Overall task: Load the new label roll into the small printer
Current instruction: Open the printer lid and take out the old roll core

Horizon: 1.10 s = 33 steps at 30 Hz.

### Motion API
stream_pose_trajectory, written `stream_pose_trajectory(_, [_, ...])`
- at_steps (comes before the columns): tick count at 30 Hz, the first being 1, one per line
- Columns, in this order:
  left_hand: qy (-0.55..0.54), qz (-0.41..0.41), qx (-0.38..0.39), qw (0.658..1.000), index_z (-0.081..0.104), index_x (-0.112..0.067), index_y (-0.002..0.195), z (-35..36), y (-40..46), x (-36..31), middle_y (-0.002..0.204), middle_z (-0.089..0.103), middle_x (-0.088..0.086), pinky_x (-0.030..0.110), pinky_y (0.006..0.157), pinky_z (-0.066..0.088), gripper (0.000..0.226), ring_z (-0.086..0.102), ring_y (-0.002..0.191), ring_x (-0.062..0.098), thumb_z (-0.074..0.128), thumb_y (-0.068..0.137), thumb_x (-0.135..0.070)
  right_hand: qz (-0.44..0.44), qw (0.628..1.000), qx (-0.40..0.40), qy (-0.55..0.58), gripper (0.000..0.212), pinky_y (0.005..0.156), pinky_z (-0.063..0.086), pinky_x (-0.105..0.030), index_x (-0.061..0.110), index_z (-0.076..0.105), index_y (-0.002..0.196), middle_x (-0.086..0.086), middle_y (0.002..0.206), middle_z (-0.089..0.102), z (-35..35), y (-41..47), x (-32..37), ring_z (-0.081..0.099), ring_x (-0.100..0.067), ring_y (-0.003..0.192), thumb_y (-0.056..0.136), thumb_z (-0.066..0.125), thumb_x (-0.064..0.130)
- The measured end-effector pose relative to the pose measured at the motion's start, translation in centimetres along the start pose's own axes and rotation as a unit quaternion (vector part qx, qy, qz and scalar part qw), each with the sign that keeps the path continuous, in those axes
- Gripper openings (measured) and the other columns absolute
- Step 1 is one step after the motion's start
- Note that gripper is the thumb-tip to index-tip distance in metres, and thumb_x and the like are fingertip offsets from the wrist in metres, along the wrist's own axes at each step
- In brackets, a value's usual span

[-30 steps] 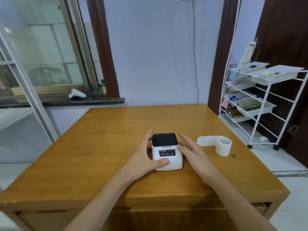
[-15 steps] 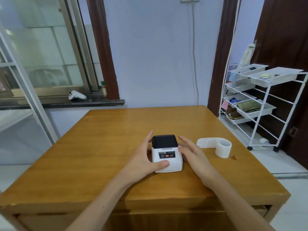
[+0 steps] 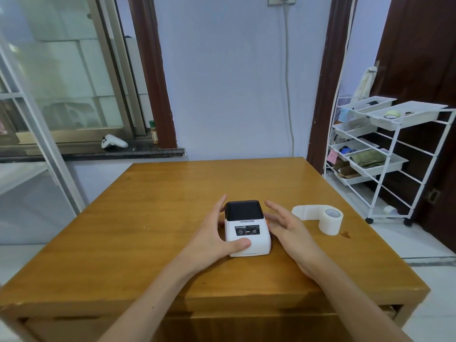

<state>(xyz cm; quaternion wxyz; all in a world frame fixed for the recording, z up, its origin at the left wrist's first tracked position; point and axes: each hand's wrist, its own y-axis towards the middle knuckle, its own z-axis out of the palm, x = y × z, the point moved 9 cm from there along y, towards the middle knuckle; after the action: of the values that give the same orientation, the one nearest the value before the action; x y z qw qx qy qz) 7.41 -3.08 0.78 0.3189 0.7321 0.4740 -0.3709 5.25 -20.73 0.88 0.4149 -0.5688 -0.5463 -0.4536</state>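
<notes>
printer: small white printer (image 3: 248, 234) with a closed black lid, standing upright on the wooden table (image 3: 158, 218), near its front edge.
left hand: left hand (image 3: 214, 236) clasps the printer's left side, thumb pressed on the front lower corner, fingers spread along the far side.
right hand: right hand (image 3: 288, 227) lies just beside the printer's right side, fingers apart and loosely extended; whether they touch it cannot be told.
label roll: white label roll (image 3: 329, 219) on the table to the right of the printer, apart from it, a short strip unrolled toward the printer.
</notes>
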Motion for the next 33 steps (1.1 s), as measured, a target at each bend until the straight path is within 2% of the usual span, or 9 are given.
stream_pose_trajectory(4, [-0.001,-0.001,0.001,1.000,0.006,-0.050,0.153,0.00,0.00,0.03,0.151,0.033,-0.024,0.037,0.113,0.038,0.123,0.043,0.127,-0.003,0.083,0.058,-0.064,-0.008,1.000,0.014,-0.009,0.051,0.102,0.043,-0.028,0.032,0.039,0.147,0.004,0.140,0.055,0.06,-0.07,0.24,0.053,-0.009,0.120,0.101,0.047,0.012])
stream_pose_trajectory(8, [-0.019,-0.003,0.000,1.000,0.006,-0.048,0.154,-0.03,0.07,0.15,0.151,0.035,-0.021,0.032,0.109,0.037,0.123,0.044,0.127,-0.001,0.086,0.061,-0.056,-0.014,0.999,0.027,-0.019,0.053,0.105,0.044,-0.030,0.032,0.038,0.147,0.000,0.143,0.054,0.14,0.12,0.33,0.056,-0.009,0.119,0.100,0.047,0.008])
stream_pose_trajectory(13, [-0.027,-0.009,-0.002,1.000,0.005,-0.049,0.154,-0.09,0.19,0.48,0.156,0.035,-0.013,0.030,0.109,0.035,0.125,0.041,0.134,0.003,0.087,0.060,-0.054,0.000,0.998,0.049,-0.040,0.059,0.108,0.043,-0.033,0.034,0.032,0.149,-0.004,0.145,0.050,0.28,0.57,0.29,0.052,-0.016,0.127,0.100,0.047,0.007])
stream_pose_trajectory(17, [-0.031,-0.013,-0.001,0.999,0.003,-0.050,0.153,-0.05,0.28,0.59,0.157,0.034,-0.011,0.030,0.109,0.034,0.129,0.040,0.135,0.004,0.087,0.055,-0.058,-0.001,0.998,0.062,-0.031,0.059,0.092,0.048,-0.020,0.031,0.030,0.150,-0.006,0.134,0.055,0.49,0.63,0.36,0.054,-0.013,0.119,0.100,0.047,0.005])
stream_pose_trajectory(20, [-0.036,-0.013,-0.001,0.999,0.003,-0.048,0.154,0.01,0.30,0.67,0.157,0.034,-0.010,0.027,0.106,0.034,0.126,0.041,0.133,0.003,0.089,0.064,-0.048,-0.001,0.998,0.064,-0.028,0.058,0.087,0.048,-0.017,0.032,0.031,0.149,-0.004,0.130,0.056,0.59,0.65,0.31,0.054,-0.012,0.118,0.100,0.046,0.004])
stream_pose_trajectory(23, [-0.031,-0.011,-0.004,0.999,0.002,-0.048,0.154,-0.01,0.35,0.62,0.157,0.034,-0.009,0.027,0.105,0.033,0.124,0.040,0.133,0.003,0.090,0.067,-0.043,-0.001,0.997,0.064,-0.033,0.057,0.088,0.047,-0.016,0.032,0.032,0.149,-0.005,0.132,0.057,0.62,0.63,0.36,0.053,-0.011,0.118,0.101,0.045,0.004])
stream_pose_trajectory(28, [-0.035,-0.011,-0.004,0.999,0.001,-0.047,0.154,0.06,0.29,0.47,0.157,0.033,-0.009,0.026,0.104,0.033,0.123,0.040,0.132,0.004,0.089,0.069,-0.040,-0.003,0.997,0.060,-0.046,0.058,0.105,0.044,-0.031,0.034,0.032,0.148,-0.007,0.137,0.056,0.55,0.57,0.49,0.053,-0.015,0.125,0.101,0.044,0.004])
stream_pose_trajectory(31, [-0.031,-0.010,-0.007,0.999,0.002,-0.048,0.154,0.07,0.29,0.41,0.157,0.034,-0.009,0.029,0.109,0.033,0.124,0.039,0.136,0.006,0.089,0.066,-0.045,-0.002,0.997,0.060,-0.051,0.058,0.102,0.045,-0.028,0.033,0.034,0.147,-0.006,0.133,0.057,0.68,0.68,0.52,0.057,-0.010,0.113,0.100,0.042,0.001])
stream_pose_trajectory(33, [-0.030,-0.011,-0.009,0.999,0.002,-0.047,0.154,0.05,0.28,0.41,0.157,0.034,-0.009,0.028,0.108,0.032,0.124,0.038,0.137,0.007,0.090,0.066,-0.044,0.002,0.997,0.063,-0.054,0.058,0.104,0.045,-0.029,0.034,0.034,0.147,-0.006,0.136,0.055,0.75,0.75,0.44,0.055,-0.012,0.116,0.100,0.042,0.000])
